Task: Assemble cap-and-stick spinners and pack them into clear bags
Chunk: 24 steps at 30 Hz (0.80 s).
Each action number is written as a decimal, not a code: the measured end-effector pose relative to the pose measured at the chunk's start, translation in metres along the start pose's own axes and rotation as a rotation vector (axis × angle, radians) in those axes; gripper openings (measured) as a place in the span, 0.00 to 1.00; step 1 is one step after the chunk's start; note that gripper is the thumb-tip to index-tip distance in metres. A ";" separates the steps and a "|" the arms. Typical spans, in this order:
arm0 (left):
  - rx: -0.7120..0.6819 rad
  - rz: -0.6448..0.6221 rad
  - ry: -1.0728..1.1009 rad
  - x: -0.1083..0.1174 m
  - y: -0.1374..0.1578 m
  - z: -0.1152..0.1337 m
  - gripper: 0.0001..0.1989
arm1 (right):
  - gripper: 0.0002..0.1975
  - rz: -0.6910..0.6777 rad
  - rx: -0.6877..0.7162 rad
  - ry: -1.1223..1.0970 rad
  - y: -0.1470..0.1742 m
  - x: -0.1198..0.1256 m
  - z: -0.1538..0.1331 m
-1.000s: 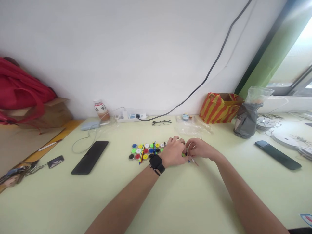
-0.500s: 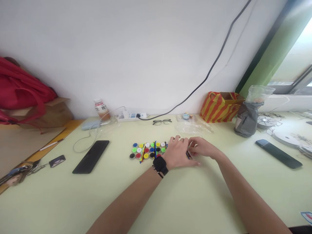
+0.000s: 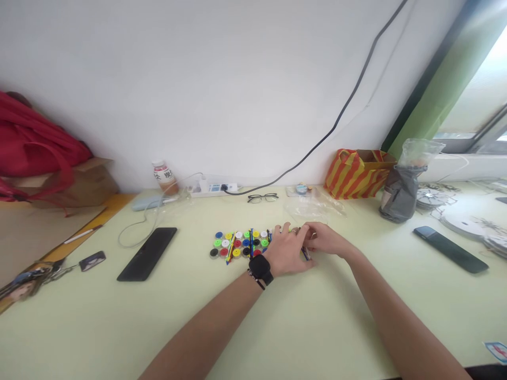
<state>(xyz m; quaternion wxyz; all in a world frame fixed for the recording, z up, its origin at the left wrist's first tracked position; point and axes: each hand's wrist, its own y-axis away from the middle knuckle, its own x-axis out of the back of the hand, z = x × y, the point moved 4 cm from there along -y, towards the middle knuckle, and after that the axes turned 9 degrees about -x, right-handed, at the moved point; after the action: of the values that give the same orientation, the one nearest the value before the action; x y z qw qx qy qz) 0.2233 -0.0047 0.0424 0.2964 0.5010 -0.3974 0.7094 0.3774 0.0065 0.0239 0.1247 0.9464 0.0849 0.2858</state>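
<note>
"What is at the centre?"

"Small round discs [image 3: 237, 243] in red, blue, yellow, green, white and black, set in close rows on a pale green tabletop [image 3: 309, 322]. They reach from under the left hand [image 3: 288, 250] out to its left. Thin straight sticks [image 3: 251, 243], some blue, some yellow, lie across the rows."

"And the hands?"

"The left, below a black square-faced watch [image 3: 260, 267], is palm down over the discs, fingers curved and slightly apart. The right hand [image 3: 322, 239] is close beside it, fingers bent inward and narrow, near more slim sticks between the two. Fingertips are hidden; I cannot tell what either grips."

"What surrounds them?"

"Beyond the left hand, black-framed glasses [image 3: 262, 198]. Well to its left, a flat black rectangular slab [image 3: 147, 254]. Beyond the right hand, crumpled clear plastic [image 3: 317, 208] and a red-and-yellow striped bag [image 3: 350, 177]."
</note>
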 end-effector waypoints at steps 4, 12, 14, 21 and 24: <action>0.010 -0.037 0.012 0.001 0.000 -0.004 0.39 | 0.11 0.006 0.030 0.029 0.001 0.001 -0.005; 0.033 -0.079 0.121 0.029 0.000 -0.031 0.43 | 0.13 0.092 0.035 0.097 -0.003 0.007 0.000; 0.108 -0.082 0.143 0.039 0.002 -0.050 0.38 | 0.12 0.110 0.036 0.109 -0.006 0.007 0.002; 0.150 -0.085 0.207 0.055 0.010 -0.088 0.22 | 0.11 0.029 0.097 0.129 -0.005 -0.004 -0.006; 0.118 -0.108 0.231 0.055 0.010 -0.082 0.22 | 0.09 0.007 0.121 0.137 -0.002 -0.007 -0.010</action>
<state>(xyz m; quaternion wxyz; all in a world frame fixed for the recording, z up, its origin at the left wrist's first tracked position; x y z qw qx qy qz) 0.1587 0.0625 0.0766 0.3477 0.4534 -0.2906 0.7675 0.3660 0.0085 0.0281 0.0602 0.9307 0.1071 0.3444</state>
